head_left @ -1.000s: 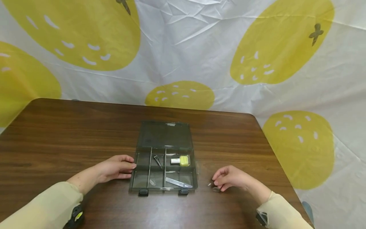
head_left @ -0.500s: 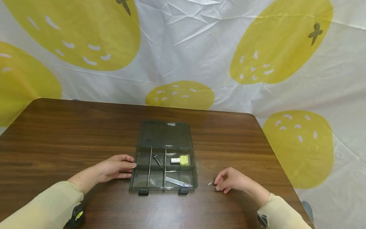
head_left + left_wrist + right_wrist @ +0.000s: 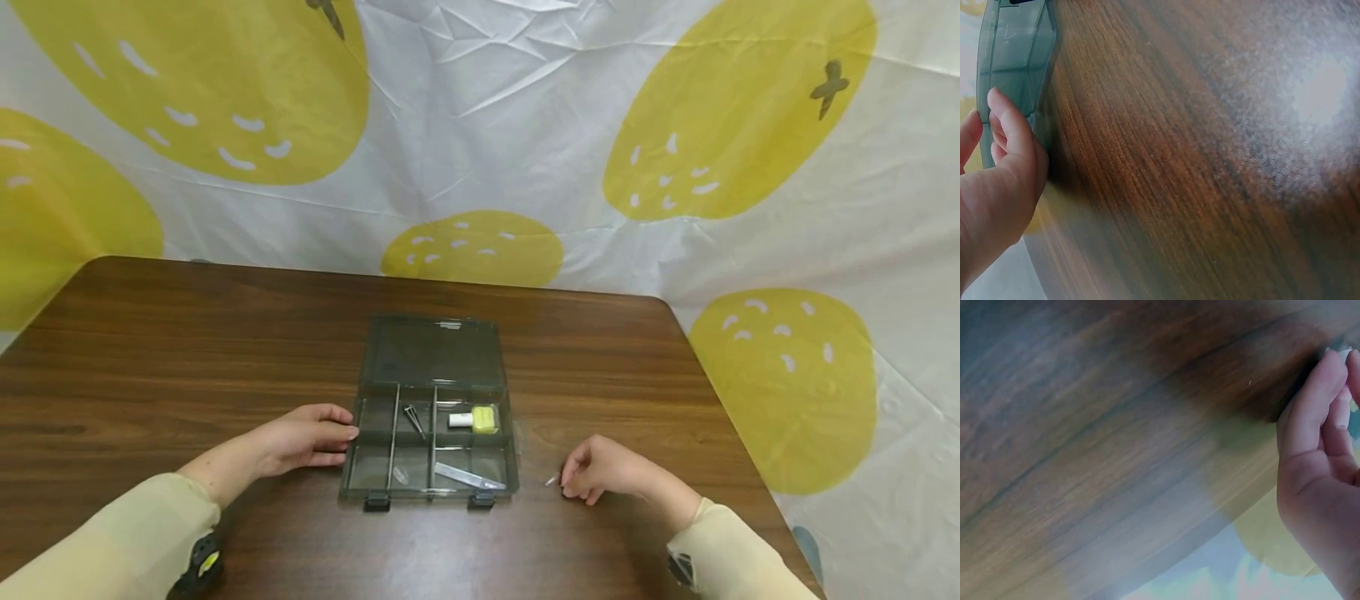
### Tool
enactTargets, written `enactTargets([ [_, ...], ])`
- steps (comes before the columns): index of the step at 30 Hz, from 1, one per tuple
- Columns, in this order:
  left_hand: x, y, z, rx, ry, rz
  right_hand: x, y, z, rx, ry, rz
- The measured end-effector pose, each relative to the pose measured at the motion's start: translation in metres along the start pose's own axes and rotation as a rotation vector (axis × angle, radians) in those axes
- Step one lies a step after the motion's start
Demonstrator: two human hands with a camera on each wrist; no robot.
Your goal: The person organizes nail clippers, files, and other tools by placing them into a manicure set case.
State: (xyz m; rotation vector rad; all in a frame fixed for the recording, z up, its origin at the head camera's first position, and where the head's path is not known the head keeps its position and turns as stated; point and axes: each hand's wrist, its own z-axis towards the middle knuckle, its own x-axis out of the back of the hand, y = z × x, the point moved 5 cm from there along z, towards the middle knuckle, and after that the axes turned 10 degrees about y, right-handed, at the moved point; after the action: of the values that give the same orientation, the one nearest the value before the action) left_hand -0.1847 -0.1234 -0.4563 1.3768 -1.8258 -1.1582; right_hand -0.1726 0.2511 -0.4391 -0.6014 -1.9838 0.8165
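A smoky clear compartment box (image 3: 432,442) lies open in front of me. My left hand (image 3: 303,440) rests its relaxed fingers against the box's left side; the left wrist view shows thumb and fingers at its edge. To the right of the box, my right hand (image 3: 606,468) bends its fingertips together close over the table. They pinch a small clear piece (image 3: 1345,355), mostly hidden by the fingers. Just left of those fingertips lies a thin pale sliver (image 3: 551,481). Inside the box are a yellow bottle (image 3: 484,420) with a white cap, a slim black-and-silver tool (image 3: 413,421) and a flat pale strip (image 3: 468,477).
The box lid (image 3: 433,354) leans back behind the compartments, and two dark latches (image 3: 377,502) project at the front. A small clear oval piece (image 3: 401,476) lies in the front middle compartment. The brown wooden table (image 3: 225,333) meets a fruit-patterned curtain (image 3: 510,125) at the back.
The clear piece under my right fingertips was visible on the table earlier and is now covered by the fingers. The right fingers have drawn closer together. The left hand and box stay put.
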Motion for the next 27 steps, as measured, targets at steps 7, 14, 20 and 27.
enactTargets([
  [7, 0.000, -0.001, 0.001, 0.001, -0.002, 0.000, 0.006, 0.006, 0.003, -0.082, -0.057, 0.094],
  [14, 0.002, -0.002, 0.002, 0.000, -0.003, -0.002, 0.012, -0.005, 0.008, -0.092, -0.079, 0.167],
  [20, 0.002, -0.001, 0.002, 0.001, -0.002, 0.002, 0.012, -0.026, 0.016, -0.086, -0.090, 0.229],
  [27, 0.001, 0.000, 0.000, 0.001, -0.002, 0.007, 0.000, -0.054, 0.028, -0.069, -0.103, 0.228],
])
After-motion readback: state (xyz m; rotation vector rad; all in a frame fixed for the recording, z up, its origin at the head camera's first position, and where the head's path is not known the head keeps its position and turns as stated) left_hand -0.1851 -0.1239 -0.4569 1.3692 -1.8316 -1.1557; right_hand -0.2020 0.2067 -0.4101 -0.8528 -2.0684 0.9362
